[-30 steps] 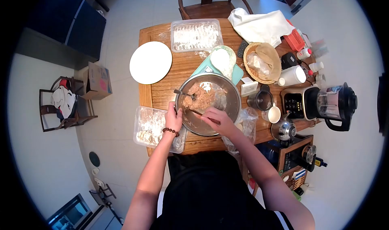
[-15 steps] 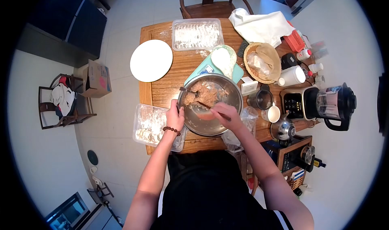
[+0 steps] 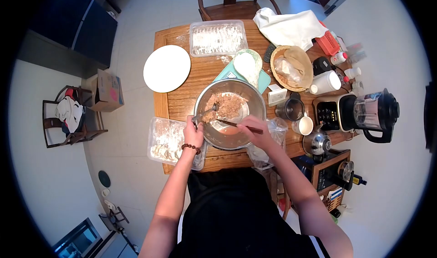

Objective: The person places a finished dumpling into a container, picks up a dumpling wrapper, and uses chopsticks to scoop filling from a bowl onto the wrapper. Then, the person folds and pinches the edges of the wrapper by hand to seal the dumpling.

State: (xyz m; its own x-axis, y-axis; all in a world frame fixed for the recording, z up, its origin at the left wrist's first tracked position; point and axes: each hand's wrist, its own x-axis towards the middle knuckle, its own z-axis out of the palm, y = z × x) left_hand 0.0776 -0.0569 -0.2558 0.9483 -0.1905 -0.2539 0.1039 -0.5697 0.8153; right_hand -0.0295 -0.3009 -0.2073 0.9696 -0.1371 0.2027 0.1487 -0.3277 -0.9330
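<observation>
A large metal bowl (image 3: 232, 145) stands at the table's front, with pinkish minced filling (image 3: 231, 104) in it. At its left rim, my left hand (image 3: 193, 134) is closed on the rim, a beaded bracelet at the wrist. A dark spoon (image 3: 215, 108) leans in the bowl near that hand. My right hand (image 3: 255, 131) is closed round brown chopsticks (image 3: 232, 123), whose tips touch the filling at the left. Left of the bowl, partly behind my left hand, lies a floured plastic tray (image 3: 166, 142) with several pale pieces.
A white plate (image 3: 167, 68), another floured tray (image 3: 218, 38), a teal board (image 3: 264, 81) with a flour bowl (image 3: 247, 66), a wicker basket (image 3: 306, 79), a cup (image 3: 305, 126), a kettle (image 3: 317, 143) and a blender (image 3: 371, 112) surround the metal bowl.
The chopsticks have moved, and filling is now gathered near the bowl's left side. The spoon has shifted lower toward my left hand. The view has shifted slightly.
</observation>
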